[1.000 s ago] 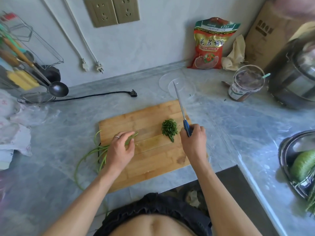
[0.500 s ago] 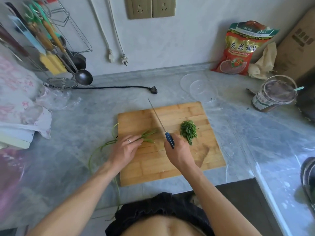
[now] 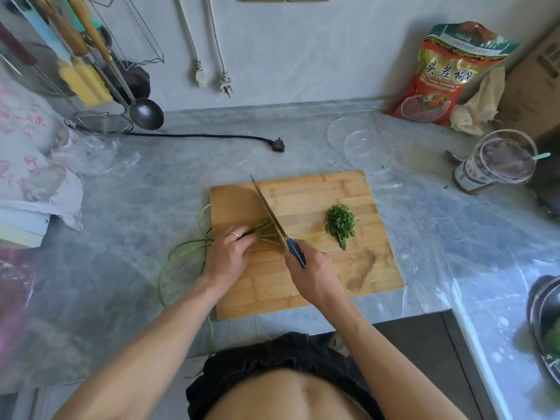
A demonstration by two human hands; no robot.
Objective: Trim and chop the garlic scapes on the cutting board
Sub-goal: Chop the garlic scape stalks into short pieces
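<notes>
Nearest the person, the right hand [image 3: 312, 275] is curled round the blue handle of a knife [image 3: 274, 221], above the near half of the cutting board [image 3: 333, 286]. The blade runs from the handle toward the board's far left corner, its tip close to the far edge, and it crosses the cut ends of the garlic scapes [image 3: 194, 247].

The left hand [image 3: 228, 254], a ring on one finger, presses down on the scapes at the board's left edge with bent fingers gathered over the bundle. The scapes lie with their long axis left to right: cut ends point right onto the board under the blade, and the thin, curling green tails hang off the left edge onto the countertop [image 3: 127, 207], one trailing toward its near edge.

To the right, near the board's centre and well apart from the knife, sits a small heap of chopped pieces [image 3: 341, 224], short and dark green.

Beyond the board's far right corner lie clear plastic lids [image 3: 360, 144]. A black plug [image 3: 277, 145] rests on the countertop. Against the back wall stands a red and green bag [image 3: 439, 74] printed with Chinese characters; the smaller lettering is too blurred to read.
</notes>
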